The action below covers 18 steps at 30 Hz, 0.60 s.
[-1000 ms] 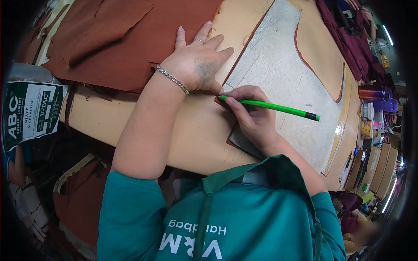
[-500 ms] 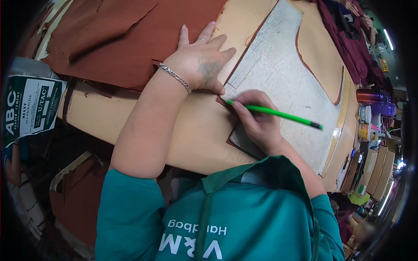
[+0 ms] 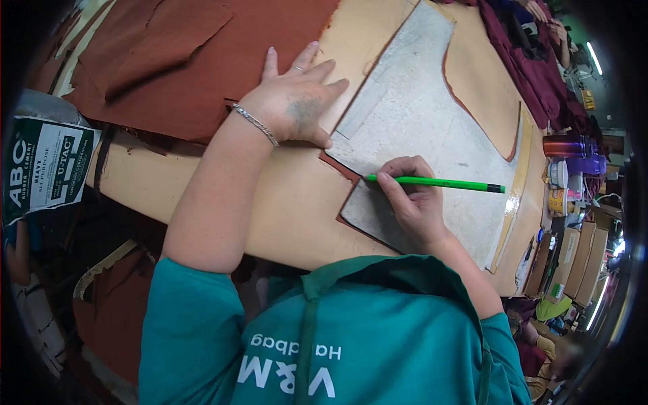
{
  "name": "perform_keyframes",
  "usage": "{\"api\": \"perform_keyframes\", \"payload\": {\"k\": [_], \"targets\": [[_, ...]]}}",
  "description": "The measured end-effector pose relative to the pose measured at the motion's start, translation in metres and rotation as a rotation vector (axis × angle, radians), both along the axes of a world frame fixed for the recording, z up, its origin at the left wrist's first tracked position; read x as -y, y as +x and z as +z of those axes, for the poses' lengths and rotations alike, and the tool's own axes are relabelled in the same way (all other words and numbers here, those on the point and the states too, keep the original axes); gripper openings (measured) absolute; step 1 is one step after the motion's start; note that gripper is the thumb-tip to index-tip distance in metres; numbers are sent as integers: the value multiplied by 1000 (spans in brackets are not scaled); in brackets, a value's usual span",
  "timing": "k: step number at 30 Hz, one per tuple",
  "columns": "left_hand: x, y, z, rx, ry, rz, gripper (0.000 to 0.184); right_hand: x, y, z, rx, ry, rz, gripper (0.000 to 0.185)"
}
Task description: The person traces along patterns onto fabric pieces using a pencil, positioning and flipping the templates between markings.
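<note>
My right hand point(image 3: 416, 202) grips a bright green pencil point(image 3: 452, 183). Its tip meets the notched lower-left edge of a pale grey pattern template point(image 3: 432, 101). Rust-brown fabric point(image 3: 339, 166) shows beneath the template, peeking out at the notch and along its lower edge. With fingers spread, my left hand point(image 3: 293, 101) lies at the template's left corner, its thumb touching or close to that corner and its palm partly over the tabletop and a larger rust-brown fabric piece point(image 3: 270, 40).
The tan tabletop point(image 3: 283, 196) curves toward my body. A green-and-white rubber cement can point(image 3: 50, 162) stands at the left. Maroon fabric point(image 3: 526, 61), a purple container point(image 3: 587, 155), tubs and cardboard boxes point(image 3: 580, 260) are at the right. Another person's hands point(image 3: 547, 17) show at top right.
The pencil tip has moved along the notch edge, away from my left thumb, and more brown fabric shows there. My left hand stays spread. The whole view has shifted slightly.
</note>
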State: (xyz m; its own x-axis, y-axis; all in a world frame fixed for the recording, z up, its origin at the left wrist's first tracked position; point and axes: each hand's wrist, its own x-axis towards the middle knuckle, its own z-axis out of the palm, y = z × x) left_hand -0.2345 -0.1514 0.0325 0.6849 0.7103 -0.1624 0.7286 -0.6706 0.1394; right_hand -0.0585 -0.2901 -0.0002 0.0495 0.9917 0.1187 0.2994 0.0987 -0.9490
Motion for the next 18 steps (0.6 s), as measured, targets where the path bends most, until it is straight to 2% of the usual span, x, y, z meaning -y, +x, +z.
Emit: {"api": "perform_keyframes", "payload": {"k": [1, 4, 7, 9, 12, 15, 18], "targets": [[1, 2, 4, -23, -20, 2, 84, 4, 0, -2, -117, -51, -40, 9], [7, 4, 10, -12, 20, 11, 77, -3, 1, 11, 169, -211, -82, 15], [35, -2, -4, 147, 38, 0, 77, -8, 8, 5, 174, -176, -52, 21], [73, -4, -3, 262, -25, -24, 81, -12, 8, 2, 28, -209, -68, 21], [100, -7, -14, 242, -70, 70, 85, -15, 9, 4, -69, -219, -73, 22], [107, -9, -23, 247, -44, 130, 87, -16, 7, 5, 43, -210, -52, 21], [106, -8, -23, 256, -36, 142, 86, -13, -2, 19, 291, -135, -31, 19]]}}
